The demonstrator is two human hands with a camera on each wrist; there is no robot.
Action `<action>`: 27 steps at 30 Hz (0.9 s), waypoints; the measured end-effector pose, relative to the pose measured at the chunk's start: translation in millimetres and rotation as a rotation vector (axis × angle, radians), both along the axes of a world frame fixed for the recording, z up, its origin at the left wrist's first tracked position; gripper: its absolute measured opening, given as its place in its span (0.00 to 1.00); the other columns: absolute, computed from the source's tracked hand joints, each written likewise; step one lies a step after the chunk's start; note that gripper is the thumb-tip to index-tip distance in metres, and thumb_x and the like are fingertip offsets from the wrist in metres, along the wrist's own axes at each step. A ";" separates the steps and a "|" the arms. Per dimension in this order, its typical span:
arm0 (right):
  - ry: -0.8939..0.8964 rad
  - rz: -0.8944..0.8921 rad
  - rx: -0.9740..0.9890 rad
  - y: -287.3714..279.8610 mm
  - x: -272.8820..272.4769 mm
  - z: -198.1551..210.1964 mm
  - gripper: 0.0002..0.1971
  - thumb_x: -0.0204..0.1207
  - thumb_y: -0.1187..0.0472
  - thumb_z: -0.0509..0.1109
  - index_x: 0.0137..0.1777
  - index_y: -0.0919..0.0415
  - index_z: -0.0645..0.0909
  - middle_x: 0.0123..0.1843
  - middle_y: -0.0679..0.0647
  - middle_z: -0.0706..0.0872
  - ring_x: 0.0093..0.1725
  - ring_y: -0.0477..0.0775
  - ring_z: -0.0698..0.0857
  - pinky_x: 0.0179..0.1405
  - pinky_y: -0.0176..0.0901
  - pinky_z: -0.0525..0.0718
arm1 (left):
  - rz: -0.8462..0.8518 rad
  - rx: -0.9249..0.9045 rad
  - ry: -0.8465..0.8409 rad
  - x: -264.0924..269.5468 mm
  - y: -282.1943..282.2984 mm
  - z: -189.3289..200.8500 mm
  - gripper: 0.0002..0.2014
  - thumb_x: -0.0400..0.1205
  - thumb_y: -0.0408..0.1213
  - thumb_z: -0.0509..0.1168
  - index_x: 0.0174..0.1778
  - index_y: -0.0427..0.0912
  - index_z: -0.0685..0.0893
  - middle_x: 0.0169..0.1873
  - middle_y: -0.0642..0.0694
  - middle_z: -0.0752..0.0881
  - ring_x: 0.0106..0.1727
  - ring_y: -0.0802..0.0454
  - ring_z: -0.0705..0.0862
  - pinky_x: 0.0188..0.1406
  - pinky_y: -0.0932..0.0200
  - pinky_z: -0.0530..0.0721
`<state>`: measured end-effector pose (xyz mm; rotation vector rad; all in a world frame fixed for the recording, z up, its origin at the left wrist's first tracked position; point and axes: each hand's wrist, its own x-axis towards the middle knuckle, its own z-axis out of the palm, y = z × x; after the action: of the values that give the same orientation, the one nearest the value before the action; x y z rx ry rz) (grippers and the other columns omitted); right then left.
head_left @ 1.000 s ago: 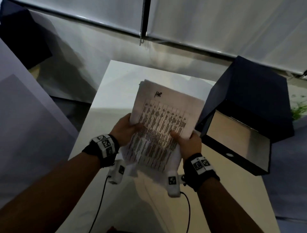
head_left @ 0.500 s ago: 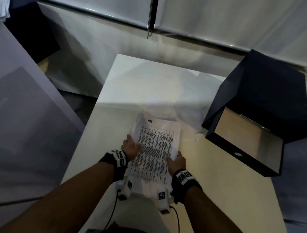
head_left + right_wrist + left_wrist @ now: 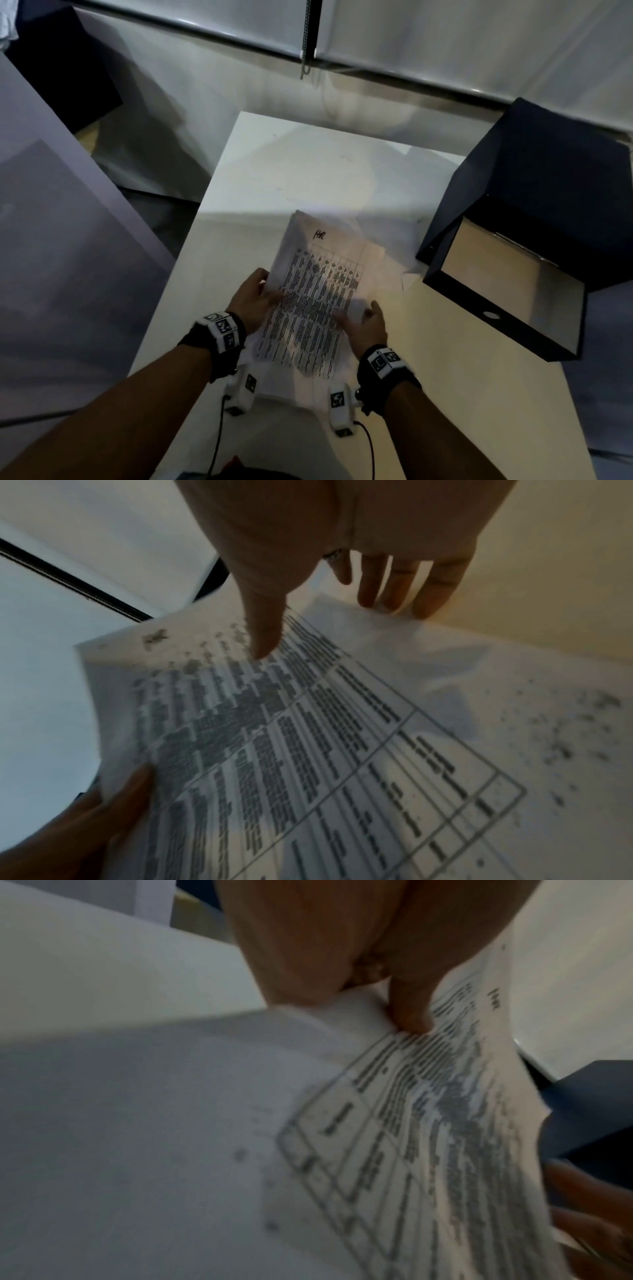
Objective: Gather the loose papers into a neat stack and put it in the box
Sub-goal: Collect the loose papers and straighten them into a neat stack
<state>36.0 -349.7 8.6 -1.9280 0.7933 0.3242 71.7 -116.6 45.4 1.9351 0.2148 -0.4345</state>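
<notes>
A stack of printed sheets [image 3: 318, 284] with a table of text and a handwritten mark on top hangs tilted just above the white table [image 3: 291, 178]. My left hand [image 3: 255, 301] pinches its left edge, thumb [image 3: 411, 1015] on the top sheet [image 3: 445, 1123]. My right hand [image 3: 368, 325] holds the near right edge, thumb [image 3: 263, 637] on the print [image 3: 308, 750] and straight fingers [image 3: 424, 593] going under the sheets. The lower sheets stick out unevenly to the right. The dark box [image 3: 479, 318] stands open at the table's right, its tan inside showing.
The box's raised lid [image 3: 548, 178] leans back behind its opening. Window blinds with a hanging cord [image 3: 305, 68] run along the far wall. A large grey board [image 3: 68, 257] slants at the left of the table. Cables trail from the wrist cameras near me.
The stack was held up high a second ago, then brought down to the table. Now it sits slightly raised and tilted again, with the sheets fanned to the right.
</notes>
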 end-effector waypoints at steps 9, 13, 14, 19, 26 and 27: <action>-0.631 -0.127 0.444 -3.0 20.6 117.9 0.19 0.64 0.74 0.80 0.50 0.53 0.88 0.45 0.43 0.92 0.49 0.47 0.90 0.47 0.40 0.89 | 0.042 -0.199 -0.337 14.8 0.5 80.4 0.09 0.82 0.39 0.65 0.54 0.48 0.73 0.50 0.43 0.85 0.52 0.43 0.86 0.53 0.34 0.86; -0.662 -0.107 0.375 3.7 10.2 123.9 0.18 0.64 0.74 0.81 0.43 0.49 0.90 0.43 0.43 0.93 0.47 0.50 0.91 0.46 0.47 0.90 | 0.031 -0.159 -0.382 3.8 -2.9 71.0 0.16 0.84 0.40 0.65 0.63 0.57 0.67 0.56 0.58 0.81 0.55 0.69 0.81 0.60 0.46 0.85; -0.649 -0.099 0.365 5.5 7.1 125.2 0.18 0.63 0.75 0.81 0.47 0.53 0.89 0.42 0.43 0.93 0.46 0.50 0.91 0.45 0.46 0.90 | 0.027 -0.169 -0.394 2.1 -1.0 70.8 0.20 0.82 0.45 0.67 0.66 0.55 0.67 0.58 0.58 0.81 0.57 0.71 0.81 0.59 0.52 0.85; -0.799 -0.114 0.402 9.4 8.4 157.2 0.23 0.61 0.74 0.83 0.56 0.63 0.84 0.44 0.46 0.93 0.46 0.46 0.91 0.42 0.41 0.90 | 0.072 -0.314 -0.552 10.3 -3.3 91.0 0.36 0.74 0.57 0.72 0.70 0.37 0.70 0.60 0.50 0.84 0.62 0.60 0.84 0.56 0.59 0.87; -1.021 -0.186 0.359 10.7 28.8 184.5 0.10 0.74 0.53 0.67 0.40 0.57 0.86 0.36 0.44 0.87 0.40 0.48 0.83 0.41 0.44 0.78 | 0.251 -0.433 -0.779 25.1 -17.4 136.9 0.11 0.83 0.44 0.62 0.46 0.38 0.78 0.36 0.55 0.79 0.36 0.59 0.77 0.37 0.64 0.76; -1.017 -0.206 0.366 10.5 31.1 185.1 0.10 0.75 0.56 0.66 0.39 0.57 0.86 0.37 0.46 0.87 0.41 0.49 0.83 0.44 0.47 0.78 | 0.291 -0.411 -0.774 28.7 -17.2 140.4 0.09 0.83 0.40 0.60 0.41 0.38 0.79 0.34 0.53 0.79 0.35 0.58 0.75 0.36 0.63 0.74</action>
<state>67.1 -339.3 193.7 -1.3754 0.2095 -0.5759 100.4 -133.7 185.8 1.5055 -0.0966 0.4408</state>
